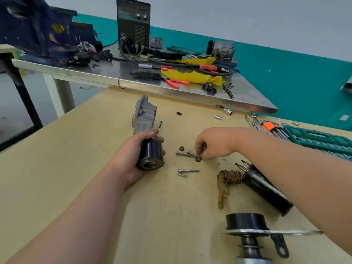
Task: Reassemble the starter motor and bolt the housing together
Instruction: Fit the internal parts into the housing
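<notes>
My left hand (131,159) grips a black cylindrical motor body (151,156) joined to a grey cast housing (143,116) that points away from me. My right hand (213,143) reaches down over a small pile of long bolts (187,154) and nuts (181,148), its fingertips pinching at a bolt beside a nut (197,159). Two more bolts (187,171) lie just nearer me. A black solenoid with copper spring (264,189) lies under my right forearm. A black end cap with shaft (247,225) stands at the near edge.
On the wooden table (76,168) lie a tan plastic lever (222,189), small sockets (228,111), hex keys (270,127) and a green tool case (320,140) at right. Behind stands a steel bench (106,73) with a welder (133,25), cables, pliers, yellow rags and a blue vise (34,29).
</notes>
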The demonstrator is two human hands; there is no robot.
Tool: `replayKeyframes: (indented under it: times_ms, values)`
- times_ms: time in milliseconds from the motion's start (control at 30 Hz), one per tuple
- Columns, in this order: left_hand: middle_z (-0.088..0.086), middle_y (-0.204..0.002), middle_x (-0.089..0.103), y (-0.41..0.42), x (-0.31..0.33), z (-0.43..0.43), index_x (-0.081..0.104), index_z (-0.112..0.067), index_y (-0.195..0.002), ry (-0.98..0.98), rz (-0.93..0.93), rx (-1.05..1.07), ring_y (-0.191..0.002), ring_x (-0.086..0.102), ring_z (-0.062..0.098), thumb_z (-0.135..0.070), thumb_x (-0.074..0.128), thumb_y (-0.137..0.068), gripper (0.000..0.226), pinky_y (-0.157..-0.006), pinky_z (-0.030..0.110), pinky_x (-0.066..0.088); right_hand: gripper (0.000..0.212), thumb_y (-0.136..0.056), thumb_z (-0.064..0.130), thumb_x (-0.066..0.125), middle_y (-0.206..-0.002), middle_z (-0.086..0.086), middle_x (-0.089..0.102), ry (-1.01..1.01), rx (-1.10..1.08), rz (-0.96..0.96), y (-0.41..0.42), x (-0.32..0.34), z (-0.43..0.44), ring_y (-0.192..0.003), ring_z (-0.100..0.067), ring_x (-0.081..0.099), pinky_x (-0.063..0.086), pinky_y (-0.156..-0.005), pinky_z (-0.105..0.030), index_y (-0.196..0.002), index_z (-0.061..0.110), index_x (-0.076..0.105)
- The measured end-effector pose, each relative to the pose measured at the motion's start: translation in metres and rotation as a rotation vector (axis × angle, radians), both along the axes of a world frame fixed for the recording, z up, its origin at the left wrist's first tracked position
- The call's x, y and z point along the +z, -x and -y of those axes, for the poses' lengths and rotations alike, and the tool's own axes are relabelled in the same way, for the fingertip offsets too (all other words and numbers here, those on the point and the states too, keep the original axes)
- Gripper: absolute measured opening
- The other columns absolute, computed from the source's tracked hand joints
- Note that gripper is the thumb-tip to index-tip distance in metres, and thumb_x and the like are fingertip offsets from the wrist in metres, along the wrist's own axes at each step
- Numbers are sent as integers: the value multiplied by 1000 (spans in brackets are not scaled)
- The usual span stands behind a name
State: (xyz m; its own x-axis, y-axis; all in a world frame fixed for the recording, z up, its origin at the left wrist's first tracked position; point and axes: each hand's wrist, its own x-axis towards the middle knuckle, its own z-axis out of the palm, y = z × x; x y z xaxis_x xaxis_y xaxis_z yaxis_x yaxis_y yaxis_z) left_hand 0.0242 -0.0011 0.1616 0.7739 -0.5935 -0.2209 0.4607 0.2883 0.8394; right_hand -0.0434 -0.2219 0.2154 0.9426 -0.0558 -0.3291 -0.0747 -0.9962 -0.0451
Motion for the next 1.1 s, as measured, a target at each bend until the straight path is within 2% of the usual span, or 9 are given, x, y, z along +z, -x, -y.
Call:
replayKeyframes:
  times_ms: [333, 500, 633, 767, 800, 867, 933, 1000, 1100]
  values:
    - [5, -95, 72, 2, 0, -1, 66, -20, -114, -22, 15, 21, -69, 69, 23, -25, 57, -90, 26, -60, 35, 56, 7, -86, 21, 65, -79, 14, 59, 5, 4, 89, 10, -6, -5, -71, -1, 52, 35, -55, -15, -83, 27, 63]
    - [4, -92, 72, 4, 1, -2, 66, -21, -113, -29, 25, 21, -67, 70, 22, -25, 58, -90, 25, -60, 35, 56, 10, -89, 19, 60, -90, 12, 63, -68, -66, 127, 22, 7, -5, -79, -5, 56, 38, -60, -13, -96, 22, 68]
    - [6, -96, 70, 7, 6, -4, 63, -18, -114, -45, 24, 36, -73, 68, 23, -26, 59, -90, 26, -62, 35, 56, 19, -90, 23, 57, -70, 11, 66, -294, -254, 419, 66, 50, 0, -62, 0, 62, 43, -55, -13, -82, 35, 69]
    - [9, -90, 67, 28, 15, 0, 60, -6, -100, 50, 48, 56, -73, 65, 18, -20, 56, -92, 17, -78, 38, 56, 23, -85, 24, 52, -75, -2, 71, -908, -459, 808, 167, 65, -3, -67, -17, 67, 52, -63, -32, -77, 36, 70]
    - [9, -87, 67, 40, 19, 5, 59, -6, -96, 99, 26, 49, -71, 65, 18, -17, 54, -92, 13, -79, 36, 55, 25, -82, 24, 49, -76, -4, 71, -982, -552, 953, 195, 58, -8, -67, -21, 68, 52, -64, -37, -76, 36, 70]
    - [8, -76, 67, 67, 29, 19, 57, -8, -89, 172, -44, 31, -64, 66, 16, -14, 53, -91, 7, -66, 29, 59, 30, -85, 22, 45, -77, -4, 72, -984, -772, 1194, 241, 30, -25, -72, -24, 70, 51, -68, -41, -73, 39, 67]
    - [5, -63, 66, 94, 36, 37, 56, -10, -84, 198, -112, 21, -54, 66, 14, -15, 55, -91, 9, -53, 25, 56, 38, -93, 15, 41, -82, 3, 74, -1006, -927, 1258, 254, -6, -47, -82, -18, 71, 50, -73, -41, -74, 39, 64]
    - [6, -62, 66, 123, 44, 55, 56, -11, -86, 194, -166, -2, -54, 67, 16, -19, 59, -92, 11, -56, 28, 58, 34, -95, 14, 39, -84, 9, 74, -1070, -987, 1239, 246, -30, -70, -77, -4, 69, 49, -75, -36, -81, 35, 62]
    - [14, -81, 70, 155, 49, 67, 57, -9, -97, 197, -240, -26, -74, 71, 24, -26, 63, -91, 20, -73, 39, 60, 22, -98, 18, 38, -74, 9, 68, -1071, -1041, 1311, 220, -39, -93, -50, 3, 54, 44, -54, -20, -88, 32, 51]
